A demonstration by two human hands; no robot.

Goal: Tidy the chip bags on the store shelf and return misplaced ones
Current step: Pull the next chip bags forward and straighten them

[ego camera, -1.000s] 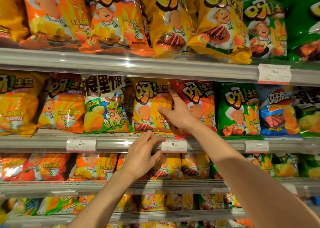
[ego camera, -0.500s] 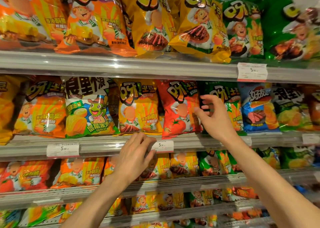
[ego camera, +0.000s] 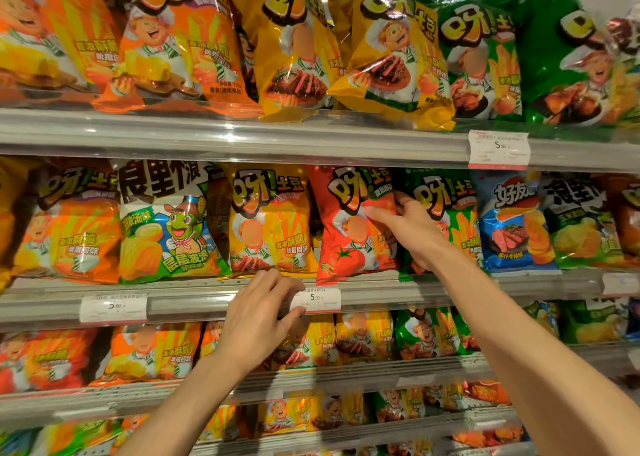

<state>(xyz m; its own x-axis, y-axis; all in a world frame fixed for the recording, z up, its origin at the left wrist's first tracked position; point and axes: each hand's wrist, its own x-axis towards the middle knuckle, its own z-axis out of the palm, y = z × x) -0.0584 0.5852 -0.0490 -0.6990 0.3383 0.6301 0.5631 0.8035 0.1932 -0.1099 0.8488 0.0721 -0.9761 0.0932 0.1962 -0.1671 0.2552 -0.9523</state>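
Observation:
On the middle shelf stand chip bags in a row: orange, a white-green frog bag (ego camera: 166, 223), a yellow bag (ego camera: 270, 220), a red tomato bag (ego camera: 349, 227), a green bag (ego camera: 450, 220) and a blue bag (ego camera: 512, 223). My right hand (ego camera: 412, 230) is at the red bag's right edge, thumb across its front, fingers tucked into the gap beside the green bag. My left hand (ego camera: 263, 313) rests on the shelf rail (ego camera: 194, 303) under the yellow bag, fingers curled loosely over it next to a price tag (ego camera: 317, 299).
The top shelf holds orange, yellow and green bags leaning over its clear lip (ego camera: 242, 133). Two lower shelves carry more orange, yellow and green bags. Price tags (ego camera: 498, 149) hang on the rails. My right forearm crosses the lower right.
My right hand went from the yellow-red gap to the green bag's edge, then back left onto the red bag's right edge. My left hand stayed on the rail.

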